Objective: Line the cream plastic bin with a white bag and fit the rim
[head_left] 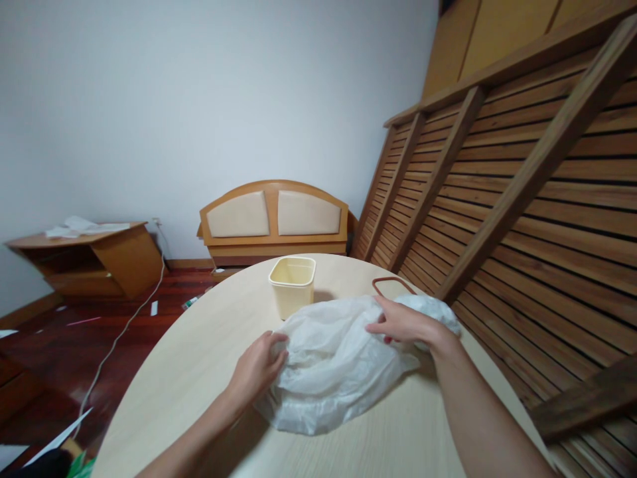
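Observation:
A crumpled white plastic bag [331, 362] lies on a pale round table [199, 372] in front of me. My left hand [259, 365] pinches the bag's left edge, fingers curled on the plastic. At the bag's upper right part, my right hand [405, 323] grips it with fingers closed over the plastic. Just behind the bag stands an empty cream plastic bin [292, 285], upright and open at the top. A thin brown rim ring [393, 285] lies flat on the table to the right of the bin, partly hidden by the bag.
A slatted wooden bed frame [522, 186] leans close along the table's right side. On the dark floor at the left are a white cable [124, 332] and paper scraps. A low wooden cabinet [84, 262] and a headboard [273, 222] stand against the white wall.

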### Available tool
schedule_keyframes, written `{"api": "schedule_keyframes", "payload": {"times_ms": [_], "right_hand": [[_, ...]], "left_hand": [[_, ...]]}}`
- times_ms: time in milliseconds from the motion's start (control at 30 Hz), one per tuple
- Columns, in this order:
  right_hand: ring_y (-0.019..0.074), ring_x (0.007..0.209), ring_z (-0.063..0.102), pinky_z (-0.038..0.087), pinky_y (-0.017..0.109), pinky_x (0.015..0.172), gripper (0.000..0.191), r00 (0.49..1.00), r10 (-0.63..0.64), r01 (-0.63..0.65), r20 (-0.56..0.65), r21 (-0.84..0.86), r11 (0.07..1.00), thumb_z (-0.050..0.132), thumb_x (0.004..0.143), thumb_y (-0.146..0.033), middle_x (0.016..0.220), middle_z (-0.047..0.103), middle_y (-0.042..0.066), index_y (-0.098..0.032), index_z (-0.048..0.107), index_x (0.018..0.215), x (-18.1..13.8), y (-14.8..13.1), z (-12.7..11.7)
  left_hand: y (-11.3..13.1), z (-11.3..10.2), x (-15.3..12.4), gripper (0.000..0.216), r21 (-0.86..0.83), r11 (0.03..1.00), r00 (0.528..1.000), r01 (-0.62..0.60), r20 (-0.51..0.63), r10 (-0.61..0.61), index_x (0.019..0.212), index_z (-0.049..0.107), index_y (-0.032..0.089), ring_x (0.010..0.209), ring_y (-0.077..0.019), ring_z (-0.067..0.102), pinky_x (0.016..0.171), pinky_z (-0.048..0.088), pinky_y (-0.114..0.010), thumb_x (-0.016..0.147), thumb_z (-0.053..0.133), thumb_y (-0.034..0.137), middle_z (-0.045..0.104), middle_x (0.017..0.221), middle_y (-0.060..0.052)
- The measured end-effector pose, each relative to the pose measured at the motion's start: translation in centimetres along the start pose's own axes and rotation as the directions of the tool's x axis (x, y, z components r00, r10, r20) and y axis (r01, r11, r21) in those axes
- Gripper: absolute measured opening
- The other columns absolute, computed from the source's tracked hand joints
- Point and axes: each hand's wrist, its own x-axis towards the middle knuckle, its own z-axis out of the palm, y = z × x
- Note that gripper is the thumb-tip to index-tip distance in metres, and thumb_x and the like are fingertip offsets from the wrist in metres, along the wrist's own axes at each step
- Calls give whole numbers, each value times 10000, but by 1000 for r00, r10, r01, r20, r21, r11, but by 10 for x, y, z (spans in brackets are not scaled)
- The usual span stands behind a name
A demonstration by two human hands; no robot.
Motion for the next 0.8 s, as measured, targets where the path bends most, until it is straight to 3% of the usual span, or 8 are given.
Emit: {"api": "schedule_keyframes", "payload": {"times_ms": [100, 233, 400, 533, 667, 800], "right_hand": [[192, 713, 687, 513, 267, 631, 358, 984, -135, 135, 118, 9, 991, 662, 745, -167, 870, 735, 42, -172, 639, 1103, 1, -13, 4], [224, 871, 682, 526, 308, 750, 243, 945, -321, 315, 69, 83, 945, 612, 809, -244, 967, 739, 57, -185, 697, 1029, -1, -32, 3], [220, 876, 677, 523, 316, 752, 237, 921, -364, 386, -136, 205, 900, 596, 850, -339, 982, 733, 54, -194, 689, 1013, 0, -45, -3], [229, 889, 670, 521, 336, 784, 291, 865, -350, 458, -361, 281, 843, 632, 830, -379, 979, 728, 51, -196, 670, 1053, 0, -48, -7], [228, 886, 669, 522, 338, 795, 391, 765, -356, 581, -537, 335, 741, 641, 856, -475, 1009, 728, 58, -201, 640, 1136, -4, -49, -10], [246, 997, 661, 505, 378, 913, 487, 658, -374, 684, -654, 311, 660, 645, 851, -512, 1140, 707, 74, -223, 588, 1240, -9, -51, -7]], "left_hand": [[0, -2, 2, 414, -122, 985, 991, -125, -65, 118, 1218, 624, 209, 1091, -263, 648, 943, 524, -394, 812, 547, 176, 675, 1178, -104], [13, -11, 0, 495, -295, 929, 975, -224, -57, 217, 1369, 526, 230, 1061, -246, 646, 695, 566, -291, 877, 500, 179, 606, 1319, -123], [39, -29, 3, 520, -384, 863, 944, -328, -166, 285, 1452, 444, 257, 1222, -251, 572, 817, 577, -298, 939, 508, 203, 520, 1444, -121], [59, -51, 15, 496, -374, 836, 907, -402, -286, 308, 1444, 459, 276, 1246, -245, 561, 814, 582, -272, 955, 533, 240, 519, 1446, -111], [72, -73, 33, 489, -288, 819, 830, -496, -434, 351, 1428, 484, 265, 1207, -249, 589, 758, 587, -252, 945, 561, 255, 533, 1434, -117], [79, -85, 56, 495, -127, 832, 711, -541, -597, 371, 1429, 484, 226, 1254, -268, 565, 757, 590, -260, 940, 557, 249, 532, 1441, -136]]}}
